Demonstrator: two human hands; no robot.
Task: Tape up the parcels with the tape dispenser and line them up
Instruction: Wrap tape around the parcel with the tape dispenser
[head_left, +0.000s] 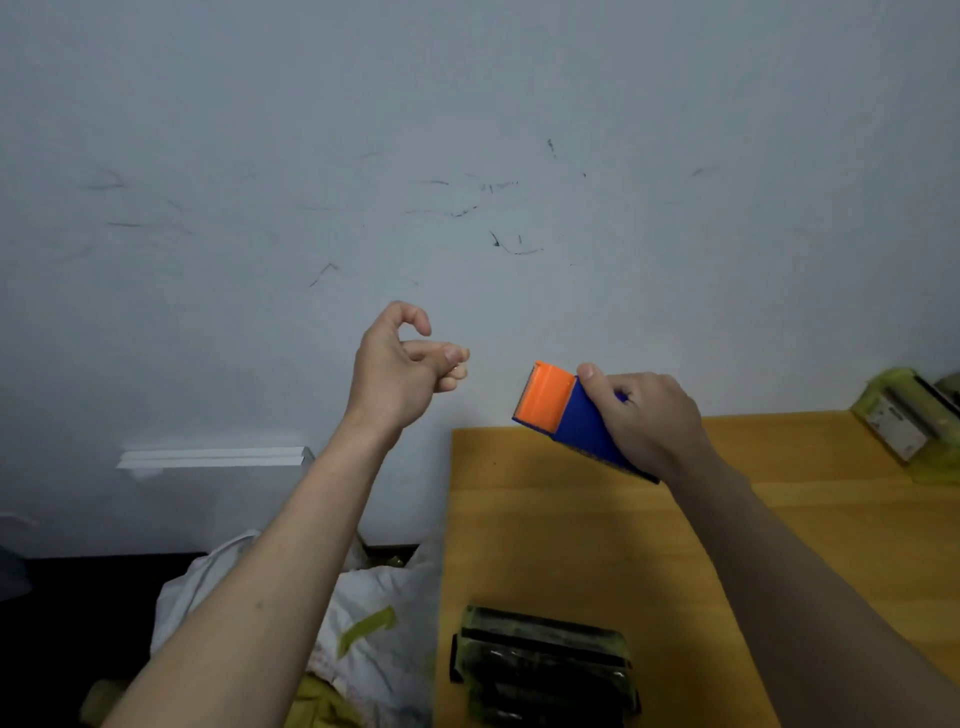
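Nearest of all, a dark parcel wrapped in yellowish clear tape (543, 670) lies at the front left of the yellow wooden desk (561, 525), close to its left edge. Just off that edge, lower down, sits a crumpled white plastic bag (379, 629) with a strip of yellow-green tape (366, 629) stuck on it.

Above the desk, the person's right hand (649, 421) holds a blue tape dispenser with an orange cutter head (569, 413) up in the air, well clear of the wood. Its fingers are curled round the blue body, thumb on top, and the orange end points up and to the left.

Further left, the left hand (397, 366) is raised off the side of the desk, against the wall. Its thumb and fingertips (457, 358) are drawn together as if pinching, the index finger hooked above; whether they hold tape I cannot tell.

At the far right corner of the desk rests a second parcel in yellowish tape with a white label (906, 418), well apart from the first. Behind everything stands a pale grey wall marked with dark scuffs (467, 156), and a white ledge (213, 457) juts from it on the left.
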